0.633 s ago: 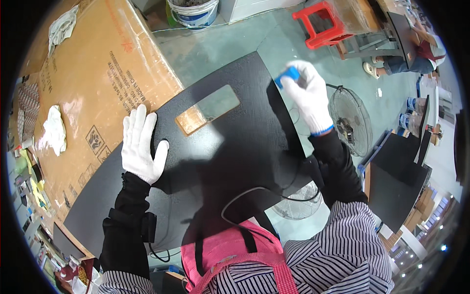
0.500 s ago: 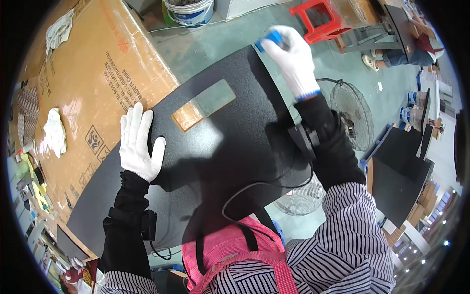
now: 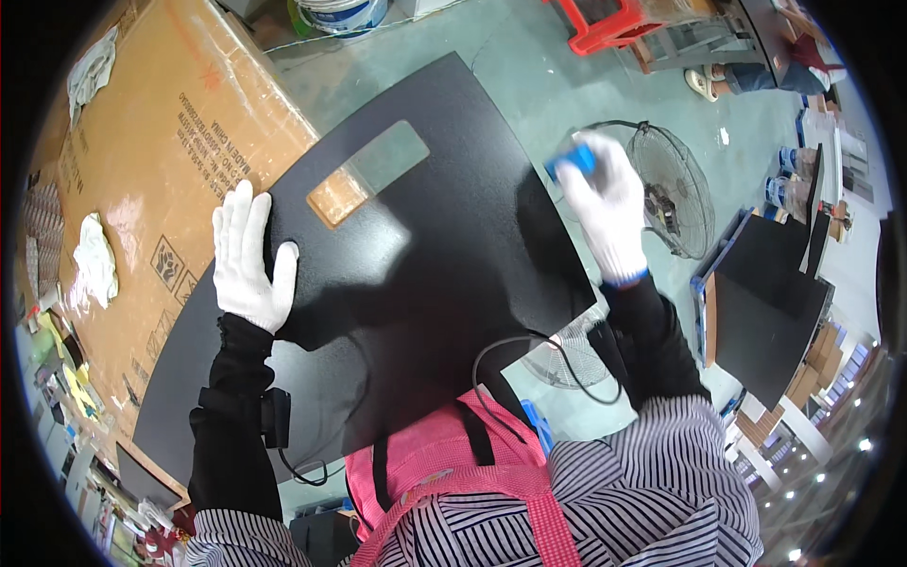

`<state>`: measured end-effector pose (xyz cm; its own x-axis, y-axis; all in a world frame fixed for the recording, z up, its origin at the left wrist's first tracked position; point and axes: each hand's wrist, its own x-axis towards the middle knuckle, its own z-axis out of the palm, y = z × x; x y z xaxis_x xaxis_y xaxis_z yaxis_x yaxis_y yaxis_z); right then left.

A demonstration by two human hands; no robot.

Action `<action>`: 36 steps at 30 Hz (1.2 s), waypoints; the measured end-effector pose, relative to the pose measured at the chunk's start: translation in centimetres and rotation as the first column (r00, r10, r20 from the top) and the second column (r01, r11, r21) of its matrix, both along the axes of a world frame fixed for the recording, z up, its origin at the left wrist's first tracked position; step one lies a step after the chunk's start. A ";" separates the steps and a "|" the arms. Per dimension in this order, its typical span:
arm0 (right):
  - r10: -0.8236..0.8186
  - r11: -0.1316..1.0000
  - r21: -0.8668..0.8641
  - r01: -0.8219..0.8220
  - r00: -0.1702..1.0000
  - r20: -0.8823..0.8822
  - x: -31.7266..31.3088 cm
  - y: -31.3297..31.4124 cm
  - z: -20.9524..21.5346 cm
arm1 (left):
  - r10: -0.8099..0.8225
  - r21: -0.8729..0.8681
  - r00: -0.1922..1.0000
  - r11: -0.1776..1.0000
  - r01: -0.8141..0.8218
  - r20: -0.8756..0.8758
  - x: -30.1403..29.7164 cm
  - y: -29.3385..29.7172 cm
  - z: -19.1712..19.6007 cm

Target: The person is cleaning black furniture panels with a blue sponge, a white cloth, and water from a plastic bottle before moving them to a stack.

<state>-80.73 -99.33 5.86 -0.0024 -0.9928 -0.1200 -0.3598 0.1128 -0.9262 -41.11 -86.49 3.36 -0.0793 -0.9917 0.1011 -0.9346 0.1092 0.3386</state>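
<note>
A large black panel (image 3: 444,274) with a curved edge and a rectangular cut-out (image 3: 397,158) lies in front of me, partly over a cardboard sheet. My left hand (image 3: 248,265), in a white knit glove, rests flat at the panel's left edge with its fingers stretched out. In my gloved right hand (image 3: 612,213) is a small blue block (image 3: 573,163), pinched between thumb and fingers. That hand is just off the panel's right edge, apparently not touching it. What the block is made of cannot be made out.
Printed brown cardboard (image 3: 142,180) covers the table at left, with white rags (image 3: 95,260) on it. To the right stand a floor fan (image 3: 669,189) and a stack of black panels (image 3: 765,302). A red stool (image 3: 605,33) and a bucket (image 3: 342,17) are farther off. Cables hang by both forearms.
My right hand, still holding the blue block, has come from the panel's far corner back along its right side toward me. The left hand keeps its place on the panel; the view has shifted slightly.
</note>
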 end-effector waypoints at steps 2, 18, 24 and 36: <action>0.052 0.987 -0.139 -0.077 0.983 -0.174 1.5 -2.8 -0.1 | -0.006 -0.012 1.000 1.000 0.006 -0.007 -0.5 -0.6 -0.2; -0.074 0.997 -0.046 0.067 0.981 -0.178 -4.0 6.4 0.4 | -0.047 -0.041 0.999 0.998 0.048 0.024 0.0 -0.4 -0.5; -0.084 0.996 -0.048 0.072 0.935 -0.344 -6.1 10.3 0.0 | -0.036 -0.013 0.998 0.999 0.037 0.043 -0.1 -0.3 -0.1; -0.102 0.992 0.061 0.111 0.987 -0.126 -7.5 11.3 0.6 | -0.060 0.031 0.964 0.998 0.053 0.257 -0.1 -0.1 -0.6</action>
